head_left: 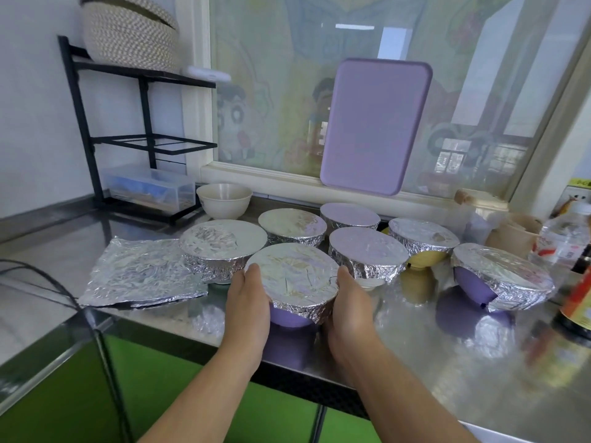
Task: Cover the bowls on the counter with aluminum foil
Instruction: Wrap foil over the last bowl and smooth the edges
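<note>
Both hands, left [249, 302] and right [350, 306], cup the foil-topped purple bowl [292, 318] between straight fingers, upright near the counter's [415, 340] front edge.

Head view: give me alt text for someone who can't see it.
Both hands, left hand and right hand, press foil around a purple bowl at the steel counter's front edge. Six more foil-covered bowls sit behind it, one cream bowl remains uncovered, and spare foil sheets lie left.
</note>
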`<state>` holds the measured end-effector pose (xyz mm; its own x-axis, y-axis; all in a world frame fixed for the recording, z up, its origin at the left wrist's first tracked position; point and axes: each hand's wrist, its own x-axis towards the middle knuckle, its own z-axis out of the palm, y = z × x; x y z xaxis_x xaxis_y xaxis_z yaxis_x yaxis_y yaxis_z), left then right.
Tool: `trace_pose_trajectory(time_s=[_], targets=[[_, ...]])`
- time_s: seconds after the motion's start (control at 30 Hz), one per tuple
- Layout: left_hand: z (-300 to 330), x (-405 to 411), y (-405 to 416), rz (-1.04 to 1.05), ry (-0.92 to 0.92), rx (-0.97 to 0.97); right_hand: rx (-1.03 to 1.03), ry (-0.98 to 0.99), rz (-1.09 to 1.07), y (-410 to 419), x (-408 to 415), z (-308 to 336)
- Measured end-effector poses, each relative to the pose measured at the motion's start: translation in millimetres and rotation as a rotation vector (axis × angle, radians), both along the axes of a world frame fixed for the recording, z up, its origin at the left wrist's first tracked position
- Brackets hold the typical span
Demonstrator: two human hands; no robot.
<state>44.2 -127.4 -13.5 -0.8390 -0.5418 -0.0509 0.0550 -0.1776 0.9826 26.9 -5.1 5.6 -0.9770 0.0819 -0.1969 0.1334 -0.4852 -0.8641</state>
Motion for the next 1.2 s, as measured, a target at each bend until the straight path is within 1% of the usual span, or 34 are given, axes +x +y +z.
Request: trace_pose_trajectory(time_s=[0.13,0.27,0.3,0.33,0.37,0.47,0.53,0.6,0.7,0.87,1.07,1.2], targets=[[1,-4,-4,-0.03,-0.002,-0.017,0.03,-0.009,-0.019,1,-9,3],[-5,1,-7,-0.098,-0.009,-0.039,0.022,-0.036,0.026,10,-4,5],[-5,5,-9,-0.094,0.0,-0.065,0.051,-0.031,0.03,15,-2,6],[-4,10,-12,-0.073,0.01,-0.115,0.118,-0.016,0.013,21,0,6],[-3,15,-15,-0.035,0.02,-0.181,0.234,0.015,-0.029,28,2,6],[7,34,-28,0.08,0.067,-0.361,0.713,0.175,-0.223,47,8,14],[19,42,-39,0.141,0.075,-0.435,0.858,0.247,-0.262,54,14,30],[32,42,-49,0.154,0.082,-0.445,0.899,0.303,-0.26,55,15,50],[56,30,-61,0.122,0.118,-0.437,0.902,0.381,-0.181,44,5,74],[89,-25,-84,0.038,0.102,-0.486,1.055,0.457,0.062,-2,-40,106],[95,-130,-149,0.081,-0.04,-0.591,1.203,0.414,0.299,-89,-148,115],[81,-204,-195,0.148,-0.179,-0.716,1.369,0.419,0.403,-143,-229,107]])
